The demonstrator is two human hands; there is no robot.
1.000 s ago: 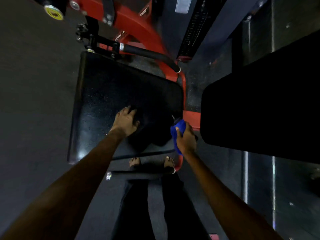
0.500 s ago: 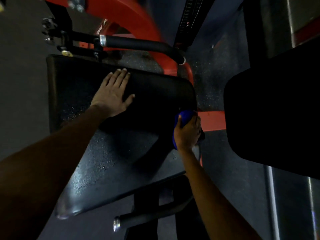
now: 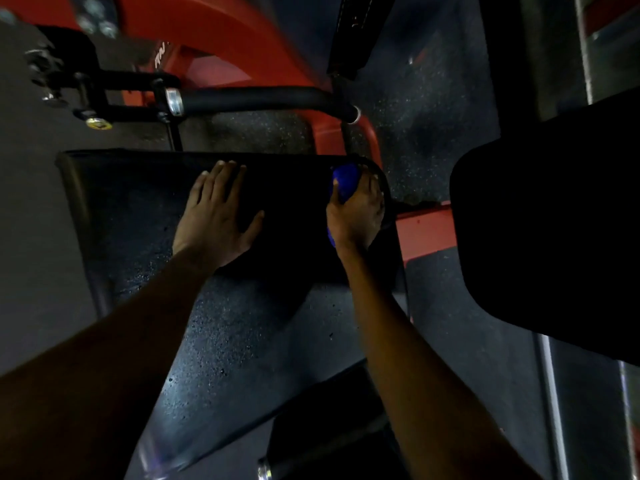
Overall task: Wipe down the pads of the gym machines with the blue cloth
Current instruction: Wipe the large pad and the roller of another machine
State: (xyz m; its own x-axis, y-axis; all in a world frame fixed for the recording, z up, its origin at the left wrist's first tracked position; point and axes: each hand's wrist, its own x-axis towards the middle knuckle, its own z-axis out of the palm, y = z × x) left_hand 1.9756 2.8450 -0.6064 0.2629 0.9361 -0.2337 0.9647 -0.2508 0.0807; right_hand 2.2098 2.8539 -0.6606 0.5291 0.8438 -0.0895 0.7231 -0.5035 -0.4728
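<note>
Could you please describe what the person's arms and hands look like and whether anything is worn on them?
Both forearms are bare to the frame edge, with no sleeves in view. The left hand and right hand are ungloved; no watch, bracelet or ring shows, though dim light could hide small items.

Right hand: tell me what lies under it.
Under the right hand sits the bunched blue cloth, showing ahead of the fingers and beside the wrist, on the far right corner of the black pad. The hand covers the cloth's middle and the pad beneath it.
</note>
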